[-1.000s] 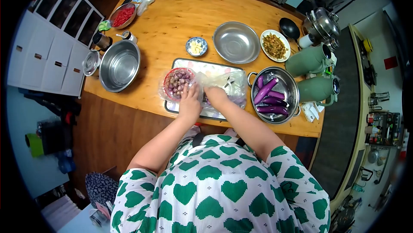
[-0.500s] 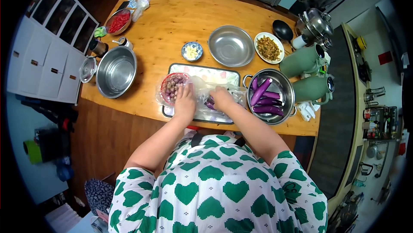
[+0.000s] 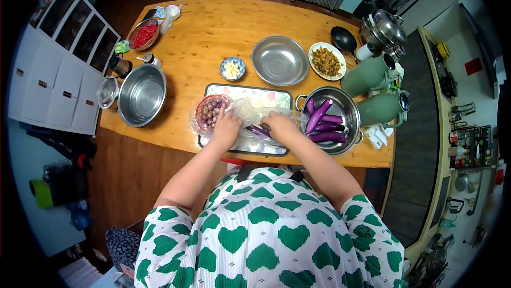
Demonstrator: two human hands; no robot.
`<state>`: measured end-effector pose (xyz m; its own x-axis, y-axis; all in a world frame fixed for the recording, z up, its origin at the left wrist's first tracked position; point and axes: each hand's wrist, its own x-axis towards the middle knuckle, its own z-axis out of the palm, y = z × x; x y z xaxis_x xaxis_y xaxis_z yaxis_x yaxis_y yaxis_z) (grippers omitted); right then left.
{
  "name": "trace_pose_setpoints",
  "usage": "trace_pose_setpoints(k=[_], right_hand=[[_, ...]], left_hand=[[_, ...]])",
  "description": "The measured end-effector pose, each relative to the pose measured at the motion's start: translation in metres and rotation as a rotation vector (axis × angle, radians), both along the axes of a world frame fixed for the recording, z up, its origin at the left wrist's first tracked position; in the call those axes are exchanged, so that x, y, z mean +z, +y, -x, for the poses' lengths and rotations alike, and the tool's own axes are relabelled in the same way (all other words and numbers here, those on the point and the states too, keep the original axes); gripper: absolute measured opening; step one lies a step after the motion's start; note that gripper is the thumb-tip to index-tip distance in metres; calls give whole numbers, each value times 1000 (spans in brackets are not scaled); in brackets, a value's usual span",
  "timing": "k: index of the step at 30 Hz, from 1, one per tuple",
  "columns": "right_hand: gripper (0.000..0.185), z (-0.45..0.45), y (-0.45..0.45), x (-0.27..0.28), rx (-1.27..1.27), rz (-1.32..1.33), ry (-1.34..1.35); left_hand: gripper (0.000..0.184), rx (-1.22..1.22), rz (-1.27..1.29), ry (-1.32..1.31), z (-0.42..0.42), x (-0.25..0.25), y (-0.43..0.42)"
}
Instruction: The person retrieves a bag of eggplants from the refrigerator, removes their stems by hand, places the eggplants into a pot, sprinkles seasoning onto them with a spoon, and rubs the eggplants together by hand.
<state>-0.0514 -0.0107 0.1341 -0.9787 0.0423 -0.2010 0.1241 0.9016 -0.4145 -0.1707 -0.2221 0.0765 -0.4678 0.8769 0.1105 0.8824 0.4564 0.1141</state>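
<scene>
My left hand (image 3: pixel 227 130) is at the right edge of a red basket (image 3: pixel 199 120) of small shallots (image 3: pixel 212 111), its fingers closed on the crumpled clear plastic bag (image 3: pixel 246 113). My right hand (image 3: pixel 280 127) reaches into the bag's right side, its fingers curled round a purple eggplant (image 3: pixel 262 130) that is partly hidden by the plastic and the fingers. Basket and bag lie on a floral cutting board (image 3: pixel 266 92) with a dark rim. Just right of my right hand, a steel pot (image 3: pixel 348 108) holds several purple eggplants (image 3: pixel 318 117).
Behind the board stand a small bowl of garlic (image 3: pixel 232 69), a wide steel basin (image 3: pixel 279 60) and a plate of chopped food (image 3: pixel 326 61). A deep steel pot (image 3: pixel 142 95) is at the left, beside a bowl of red chillies (image 3: pixel 143 35). Green flasks (image 3: pixel 380 108) stand at the right.
My left hand has drawn its spread fingers together on the bag beside the basket. My right hand has shifted slightly, and more of the eggplant's end shows at its fingers. The view has tilted slightly.
</scene>
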Motion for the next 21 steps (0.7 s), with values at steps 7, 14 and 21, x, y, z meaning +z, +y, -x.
trace_pose_setpoints(k=[7,14,21], right_hand=[[33,-36,36,107,-315,481,202],[34,-37,49,106,-432,1190,227],[32,-27,40,69,-541,1358,55]], left_hand=[[12,24,-161,-248,-12,64,15],[72,-54,-543,-394,-36,164,34],[68,33,-137,-1177,-22,128,29]])
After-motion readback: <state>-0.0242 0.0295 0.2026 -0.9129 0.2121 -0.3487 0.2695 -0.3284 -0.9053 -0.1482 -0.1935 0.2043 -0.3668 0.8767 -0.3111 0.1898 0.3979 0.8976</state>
